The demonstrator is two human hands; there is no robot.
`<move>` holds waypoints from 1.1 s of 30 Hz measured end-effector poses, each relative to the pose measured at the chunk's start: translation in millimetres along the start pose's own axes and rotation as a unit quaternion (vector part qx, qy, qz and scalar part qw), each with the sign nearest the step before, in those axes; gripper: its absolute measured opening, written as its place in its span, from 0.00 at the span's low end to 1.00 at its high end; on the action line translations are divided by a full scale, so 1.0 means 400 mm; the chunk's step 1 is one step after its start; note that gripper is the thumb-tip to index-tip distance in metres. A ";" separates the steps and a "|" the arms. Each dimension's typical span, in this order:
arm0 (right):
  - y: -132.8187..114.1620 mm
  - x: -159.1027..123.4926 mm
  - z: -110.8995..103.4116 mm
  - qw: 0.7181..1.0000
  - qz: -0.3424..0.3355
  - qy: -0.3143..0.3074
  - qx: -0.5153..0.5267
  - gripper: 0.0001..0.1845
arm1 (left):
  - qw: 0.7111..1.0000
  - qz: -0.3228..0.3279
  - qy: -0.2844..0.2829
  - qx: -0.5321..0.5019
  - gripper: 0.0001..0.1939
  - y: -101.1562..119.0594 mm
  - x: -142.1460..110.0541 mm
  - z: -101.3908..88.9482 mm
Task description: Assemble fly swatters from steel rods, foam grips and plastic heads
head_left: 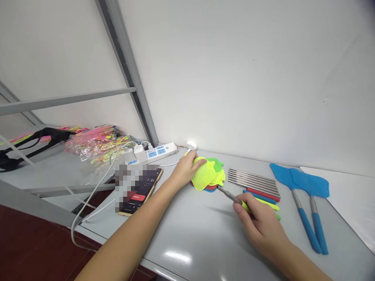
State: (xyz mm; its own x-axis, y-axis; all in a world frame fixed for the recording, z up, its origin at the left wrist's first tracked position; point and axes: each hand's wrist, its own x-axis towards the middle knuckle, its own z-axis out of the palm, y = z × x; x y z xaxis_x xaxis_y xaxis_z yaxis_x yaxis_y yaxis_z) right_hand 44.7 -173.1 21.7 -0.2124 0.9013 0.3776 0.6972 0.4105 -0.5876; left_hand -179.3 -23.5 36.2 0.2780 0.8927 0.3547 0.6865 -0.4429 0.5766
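My left hand (186,170) pinches the edge of a yellow perforated fly swatter head (202,176), thumb on top. That head lies over a small pile with a green swatter head (217,164) and red and blue ones partly hidden underneath. My right hand (259,218) is closed around a telescopic swatter handle (230,194) with a metal rod and a yellow grip. The rod's tip points at the pile, close to its lower right edge. Beyond my right hand lie a row of metal rods (253,181) and handles with red (263,194), blue, yellow and green grips.
Two blue fly swatters (306,181) lie at the right beside a white sheet (348,203). A phone (143,191) and a power strip (159,153) with white cables are at the left. A metal shelf post (131,78) rises behind, near plastic-bagged colourful items (96,144).
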 end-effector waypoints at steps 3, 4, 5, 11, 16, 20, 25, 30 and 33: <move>0.015 0.003 -0.009 1.000 0.020 0.023 0.000 0.11 | 0.998 0.026 -0.032 -0.040 0.20 0.032 -0.011 -0.014; 0.019 0.003 -0.012 0.999 0.029 0.034 0.002 0.11 | 0.997 0.034 -0.049 -0.055 0.21 0.043 -0.016 -0.016; 0.022 0.004 -0.015 0.998 0.039 0.045 0.006 0.11 | 0.994 0.042 -0.070 -0.073 0.22 0.056 -0.023 -0.017; 0.005 0.020 -0.030 0.991 0.103 -0.009 0.086 0.14 | 0.962 0.061 -0.201 -0.175 0.23 0.123 -0.071 0.008; -0.018 0.033 -0.036 0.966 0.146 -0.011 0.214 0.20 | 0.934 0.000 -0.168 -0.316 0.20 0.125 -0.072 0.025; -0.017 0.041 -0.044 0.911 0.198 0.083 0.352 0.18 | 0.834 -0.064 -0.214 -0.504 0.24 0.121 -0.064 0.019; 0.003 0.046 -0.046 0.925 0.189 0.060 0.324 0.17 | 0.777 -0.139 -0.280 -0.546 0.20 0.144 -0.076 0.033; 0.019 0.042 -0.060 0.981 0.134 0.025 0.141 0.19 | 0.793 -0.159 -0.218 -0.547 0.19 0.122 -0.060 0.012; 0.025 0.042 -0.070 0.995 0.086 0.007 0.053 0.21 | 0.796 -0.159 -0.185 -0.553 0.17 0.088 -0.042 -0.021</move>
State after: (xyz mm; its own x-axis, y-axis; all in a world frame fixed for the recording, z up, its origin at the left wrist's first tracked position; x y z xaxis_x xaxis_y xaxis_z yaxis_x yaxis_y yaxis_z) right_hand 67.3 -157.7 42.1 -0.0872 0.9577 0.2744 0.6454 0.2641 -0.7167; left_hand -165.5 -54.7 57.0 0.5287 0.8466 -0.0619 -0.1940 0.1914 0.9622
